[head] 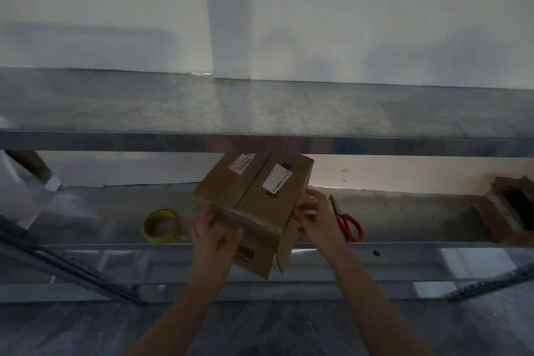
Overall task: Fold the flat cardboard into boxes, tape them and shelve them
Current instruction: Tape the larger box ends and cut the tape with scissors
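Where the shelf (404,211) shows bare metal left of centre, a yellow tape roll (162,225) lies near its front edge. Just right of it, the left hand (215,243) grips the near face of the cardboard box (257,196), fingers and thumb curled on it. The box is tilted and held over the front edge at the shelf's middle. The right hand (316,218) pinches the box's right side flap. Red-handled scissors (346,221) lie just beside that hand, and more cardboard (497,211) sits at the shelf's right end.

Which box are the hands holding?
The middle box with white labels, held by the left hand and right hand; the other box lies alone, far right on the shelf.
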